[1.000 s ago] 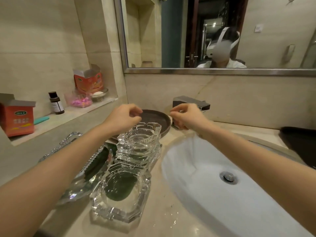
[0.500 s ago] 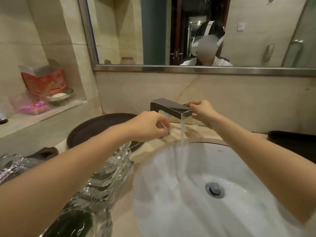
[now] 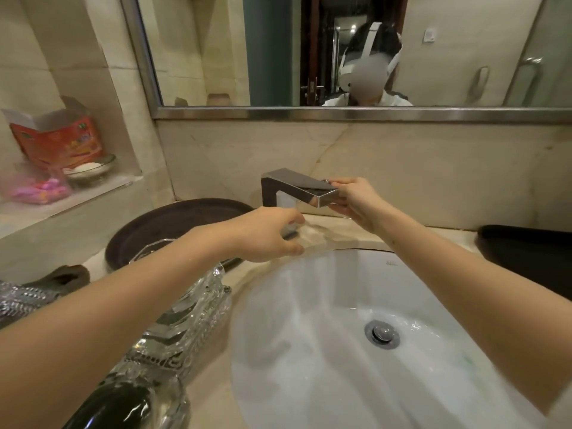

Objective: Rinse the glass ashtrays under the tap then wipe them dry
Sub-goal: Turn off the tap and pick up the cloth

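Ashtray stack (image 3: 185, 317): clear glass ashtrays piled on the counter at the basin's left edge, under the left forearm; nearest one shows dark through the glass.
Basin (image 3: 309, 382): white oval, wet, drain stopper (image 3: 381, 333) right of centre.
Left hand (image 3: 266, 235): over the basin's rear rim, below the spout, fingers curled round a blurred clear glass piece (image 3: 305, 233); its form cannot be told.
Right hand (image 3: 356, 199): fingers pinch the lever at the outer end of the tap (image 3: 297, 188).
Tap: square chrome spout; whether water runs cannot be told.
Brown tray (image 3: 173, 224): round, dark, behind the stack.
Black tray (image 3: 526, 255): at the far right of the counter.
Wall niche (image 3: 71, 196): holds a red carton (image 3: 58, 144), a glass dish with white soap (image 3: 89, 170), and a bag of pink items (image 3: 40, 187).
Change: half a second ago a clear stream fell from the spout; it no longer shows. Both hands keep their places.
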`<control>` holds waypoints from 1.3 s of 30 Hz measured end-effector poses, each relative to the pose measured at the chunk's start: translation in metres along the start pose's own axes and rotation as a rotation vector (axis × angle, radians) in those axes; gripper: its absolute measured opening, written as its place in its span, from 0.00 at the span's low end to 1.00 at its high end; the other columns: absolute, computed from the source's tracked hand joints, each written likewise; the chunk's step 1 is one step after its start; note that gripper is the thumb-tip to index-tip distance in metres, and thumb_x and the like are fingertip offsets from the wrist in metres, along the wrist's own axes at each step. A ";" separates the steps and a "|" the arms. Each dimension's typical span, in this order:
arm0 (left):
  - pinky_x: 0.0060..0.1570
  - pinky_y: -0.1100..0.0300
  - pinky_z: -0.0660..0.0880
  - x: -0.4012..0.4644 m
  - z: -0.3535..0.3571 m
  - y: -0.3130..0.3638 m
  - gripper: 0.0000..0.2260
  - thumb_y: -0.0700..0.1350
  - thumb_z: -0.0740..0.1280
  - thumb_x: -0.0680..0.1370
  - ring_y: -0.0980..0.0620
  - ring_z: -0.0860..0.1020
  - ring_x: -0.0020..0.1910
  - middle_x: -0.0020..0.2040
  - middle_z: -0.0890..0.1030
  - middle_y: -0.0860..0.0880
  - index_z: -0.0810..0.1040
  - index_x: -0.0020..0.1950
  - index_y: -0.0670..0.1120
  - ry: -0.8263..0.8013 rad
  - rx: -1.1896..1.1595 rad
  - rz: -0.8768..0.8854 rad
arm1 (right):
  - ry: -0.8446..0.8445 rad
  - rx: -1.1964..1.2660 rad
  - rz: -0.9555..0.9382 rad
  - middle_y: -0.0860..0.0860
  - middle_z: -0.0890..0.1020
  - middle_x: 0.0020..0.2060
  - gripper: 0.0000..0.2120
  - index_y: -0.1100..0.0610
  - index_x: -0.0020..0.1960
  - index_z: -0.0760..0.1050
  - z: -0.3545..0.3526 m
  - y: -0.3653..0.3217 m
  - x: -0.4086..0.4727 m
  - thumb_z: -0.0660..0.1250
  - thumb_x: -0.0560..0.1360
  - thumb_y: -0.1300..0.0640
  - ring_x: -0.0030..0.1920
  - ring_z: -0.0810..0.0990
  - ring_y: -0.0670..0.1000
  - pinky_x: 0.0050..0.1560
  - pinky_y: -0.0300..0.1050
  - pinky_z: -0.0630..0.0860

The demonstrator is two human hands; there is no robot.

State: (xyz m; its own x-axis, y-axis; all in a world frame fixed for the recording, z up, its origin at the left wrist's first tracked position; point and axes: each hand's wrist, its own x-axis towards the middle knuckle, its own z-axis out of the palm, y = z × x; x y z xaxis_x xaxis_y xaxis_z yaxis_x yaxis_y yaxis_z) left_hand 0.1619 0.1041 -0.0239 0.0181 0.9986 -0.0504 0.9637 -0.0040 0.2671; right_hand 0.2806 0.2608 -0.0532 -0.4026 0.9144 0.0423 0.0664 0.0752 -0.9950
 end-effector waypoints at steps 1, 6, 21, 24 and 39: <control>0.61 0.62 0.65 -0.001 0.001 0.001 0.25 0.51 0.64 0.78 0.52 0.66 0.69 0.72 0.67 0.51 0.62 0.73 0.49 -0.002 0.001 0.000 | -0.037 -0.023 0.005 0.55 0.79 0.48 0.12 0.58 0.56 0.76 0.000 -0.002 -0.005 0.55 0.79 0.66 0.51 0.77 0.50 0.59 0.46 0.70; 0.58 0.63 0.65 -0.016 0.003 0.015 0.24 0.51 0.64 0.78 0.52 0.68 0.67 0.70 0.68 0.50 0.62 0.73 0.49 -0.001 -0.002 0.013 | 0.068 -0.101 -0.010 0.54 0.76 0.60 0.15 0.59 0.65 0.71 -0.006 -0.005 -0.030 0.57 0.79 0.63 0.59 0.75 0.51 0.55 0.45 0.71; 0.66 0.56 0.64 -0.054 0.088 0.103 0.25 0.59 0.59 0.78 0.51 0.68 0.67 0.71 0.69 0.49 0.67 0.71 0.48 -0.150 -0.309 0.052 | -0.419 -1.414 0.054 0.52 0.53 0.76 0.28 0.50 0.74 0.60 -0.090 0.061 -0.239 0.56 0.77 0.40 0.75 0.50 0.56 0.73 0.58 0.54; 0.72 0.39 0.46 -0.052 0.117 0.104 0.36 0.69 0.53 0.74 0.45 0.46 0.77 0.78 0.45 0.51 0.50 0.77 0.55 -0.308 0.044 0.001 | -0.381 -1.356 0.066 0.50 0.48 0.77 0.32 0.49 0.76 0.54 -0.102 0.059 -0.249 0.58 0.76 0.39 0.76 0.46 0.55 0.73 0.61 0.52; 0.73 0.54 0.54 -0.047 0.130 0.102 0.39 0.53 0.71 0.73 0.51 0.52 0.76 0.77 0.51 0.54 0.51 0.77 0.57 -0.363 -0.111 0.041 | -0.436 -1.312 0.155 0.50 0.65 0.71 0.33 0.49 0.74 0.58 -0.115 0.067 -0.249 0.69 0.73 0.53 0.68 0.66 0.54 0.66 0.50 0.67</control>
State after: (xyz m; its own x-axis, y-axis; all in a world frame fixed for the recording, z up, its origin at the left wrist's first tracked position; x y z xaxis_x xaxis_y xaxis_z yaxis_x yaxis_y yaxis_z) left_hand 0.2941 0.0499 -0.1193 0.1686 0.9138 -0.3696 0.9258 -0.0181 0.3776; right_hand 0.4905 0.0841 -0.1202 -0.5451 0.7697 -0.3323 0.8371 0.5217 -0.1649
